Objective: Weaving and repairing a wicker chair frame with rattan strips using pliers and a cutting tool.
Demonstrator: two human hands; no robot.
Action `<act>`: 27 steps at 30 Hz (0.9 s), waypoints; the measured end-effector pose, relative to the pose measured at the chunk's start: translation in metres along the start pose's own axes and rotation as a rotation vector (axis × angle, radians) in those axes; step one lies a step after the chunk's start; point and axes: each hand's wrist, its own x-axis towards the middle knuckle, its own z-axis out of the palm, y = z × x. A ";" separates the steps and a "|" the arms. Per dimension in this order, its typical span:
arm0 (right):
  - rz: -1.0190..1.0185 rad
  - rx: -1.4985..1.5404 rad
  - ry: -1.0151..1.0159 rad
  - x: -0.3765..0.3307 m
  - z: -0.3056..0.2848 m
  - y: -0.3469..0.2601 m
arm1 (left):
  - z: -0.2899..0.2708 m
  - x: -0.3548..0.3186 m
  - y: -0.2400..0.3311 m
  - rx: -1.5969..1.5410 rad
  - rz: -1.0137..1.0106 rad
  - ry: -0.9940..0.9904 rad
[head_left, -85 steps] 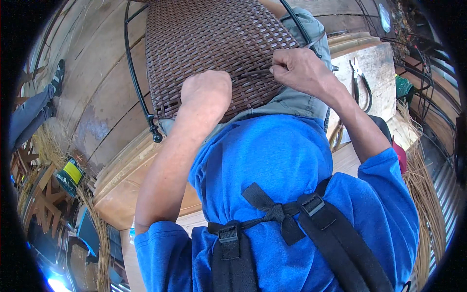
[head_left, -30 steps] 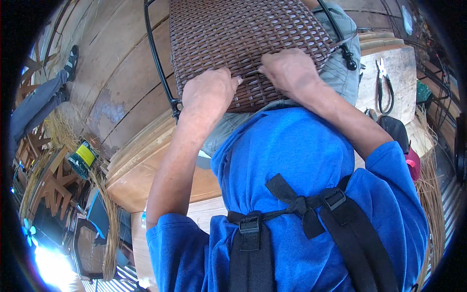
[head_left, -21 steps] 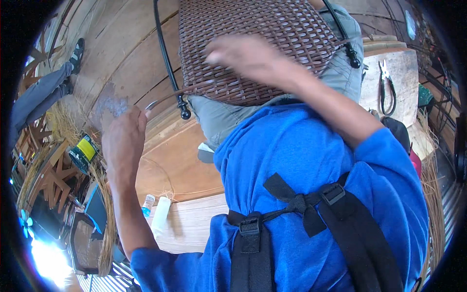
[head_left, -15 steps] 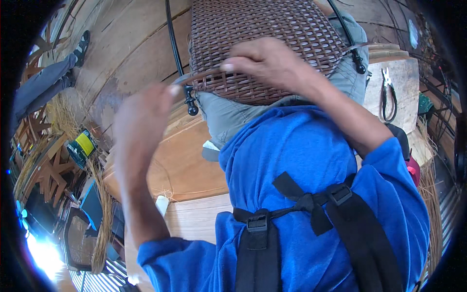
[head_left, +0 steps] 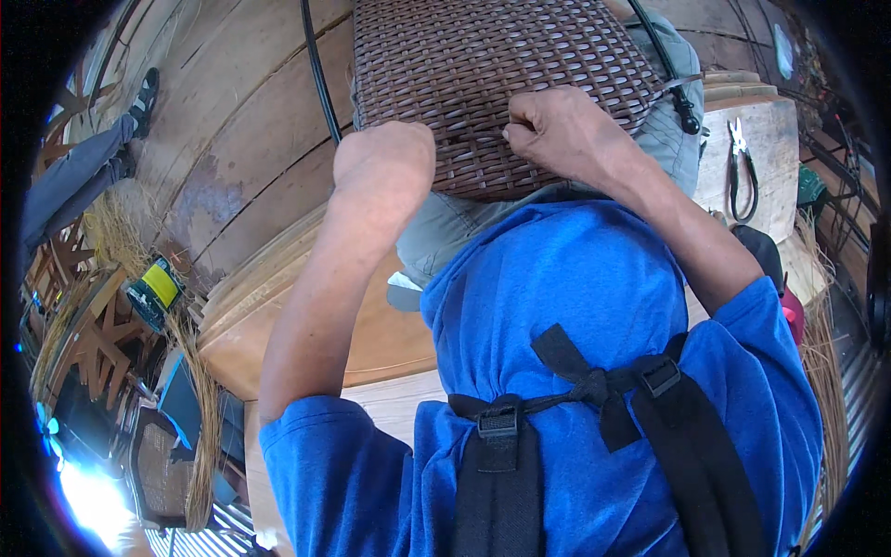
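Note:
A panel (head_left: 501, 65) of dark brown flat strips in a tight weave lies across my lap, between black metal rods ending in round knobs. My left hand (head_left: 385, 162) is a closed fist at the panel's left border. It hides the knob there and whatever its fingers hold. Over the panel's near part, my right hand (head_left: 566, 130) is closed, thumb against curled fingers. Anything between them is too hidden to name. A loose strip end (head_left: 679, 83) sticks out past the panel's right edge, by the right rod (head_left: 664, 51).
Pliers (head_left: 741, 172) with black handles lie on a wooden board at my right. A green spool with a yellow label (head_left: 160, 284) and bundles of dry fibre (head_left: 206, 418) are at my left. Another person's leg (head_left: 79, 172) shows at the far left on the plank floor.
My left hand has moved right and slightly up, onto the panel's border. My right hand has shifted right. The brown strip that stretched between them is no longer visible there.

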 end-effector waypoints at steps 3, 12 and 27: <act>-0.026 0.014 -0.010 0.001 0.004 0.009 | 0.008 0.002 -0.003 -0.027 0.007 -0.007; -0.010 -0.178 -0.017 0.023 0.039 -0.008 | 0.003 0.002 -0.009 -0.141 -0.021 -0.014; -0.226 0.324 -0.049 0.041 0.023 -0.036 | -0.026 -0.083 -0.075 -0.103 -0.236 0.122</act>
